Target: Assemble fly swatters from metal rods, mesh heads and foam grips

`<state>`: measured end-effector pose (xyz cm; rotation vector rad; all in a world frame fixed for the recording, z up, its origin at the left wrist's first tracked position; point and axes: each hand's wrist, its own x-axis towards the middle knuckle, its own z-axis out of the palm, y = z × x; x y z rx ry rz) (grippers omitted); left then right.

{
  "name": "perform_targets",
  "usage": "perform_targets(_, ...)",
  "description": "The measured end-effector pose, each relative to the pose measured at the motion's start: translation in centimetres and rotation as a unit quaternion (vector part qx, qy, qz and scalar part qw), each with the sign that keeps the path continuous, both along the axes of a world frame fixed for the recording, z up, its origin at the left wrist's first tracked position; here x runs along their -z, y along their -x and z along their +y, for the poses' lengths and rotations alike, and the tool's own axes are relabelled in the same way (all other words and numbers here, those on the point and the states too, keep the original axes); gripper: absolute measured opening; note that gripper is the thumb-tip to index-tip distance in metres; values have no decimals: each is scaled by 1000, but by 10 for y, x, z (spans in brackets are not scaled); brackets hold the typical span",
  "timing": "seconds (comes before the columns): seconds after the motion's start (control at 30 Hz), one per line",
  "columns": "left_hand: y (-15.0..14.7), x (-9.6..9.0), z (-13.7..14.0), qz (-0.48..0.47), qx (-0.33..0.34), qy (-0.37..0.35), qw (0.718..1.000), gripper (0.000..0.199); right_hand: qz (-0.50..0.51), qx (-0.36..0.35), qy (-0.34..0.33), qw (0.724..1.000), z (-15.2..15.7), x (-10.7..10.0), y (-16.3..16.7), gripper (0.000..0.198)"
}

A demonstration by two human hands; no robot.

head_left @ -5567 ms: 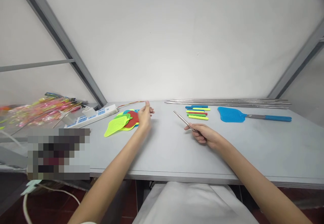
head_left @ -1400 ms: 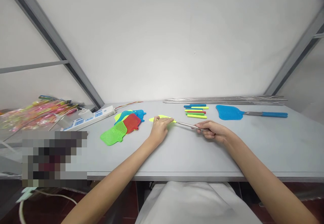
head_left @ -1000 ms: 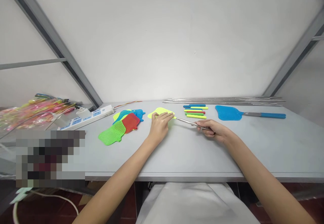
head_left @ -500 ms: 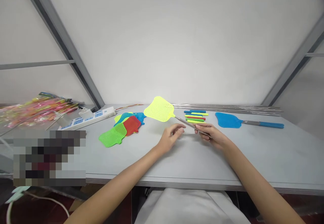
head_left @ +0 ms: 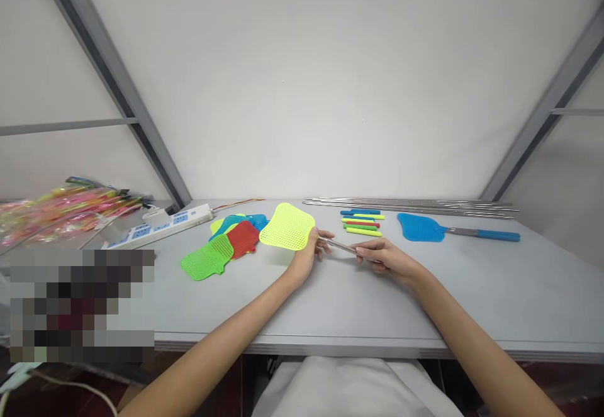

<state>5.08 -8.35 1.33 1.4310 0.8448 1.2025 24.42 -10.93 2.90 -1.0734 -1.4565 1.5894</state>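
Between my hands, above the table, is a yellow fly swatter [head_left: 287, 227] with a perforated head and a metal rod. My left hand [head_left: 306, 260] closes around the neck, where the head meets the rod. Farther right, my right hand [head_left: 384, 258] pinches the metal rod [head_left: 342, 246] near its end. Left of my hands lie loose swatter heads: a green one [head_left: 207, 258], a red one [head_left: 243, 239], and blue and yellow ones partly covered. Colored handle grips [head_left: 362, 223] lie behind my hands. A blue fly swatter [head_left: 419, 227] with a blue grip lies to the right.
Thin metal rods [head_left: 410, 205] lie along the wall at the table's back. A white power strip [head_left: 160, 227] sits at the left, near plastic-wrapped colorful items [head_left: 70, 209]. Grey frame posts rise on both sides. The table's front edge [head_left: 330, 344] is close to my body.
My left hand has moved onto the swatter's neck and closed there. The yellow swatter has come lower and slightly left. My right hand still holds the rod.
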Motion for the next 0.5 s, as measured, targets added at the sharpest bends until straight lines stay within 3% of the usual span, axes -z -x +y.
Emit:
perform_targets(0.2, -3, 0, -6, 48, 48, -22, 997, 51, 5, -39, 3, 999, -3, -2, 4, 32)
perform_targets(0.3, -5, 2, -4, 35, 33, 3, 999, 50, -2, -27, 16, 1000, 0, 2, 5, 32)
perform_targets(0.5, 0, 1, 1, -8, 32, 51, 998, 46, 60, 179, 72, 979, 14, 16, -5, 33)
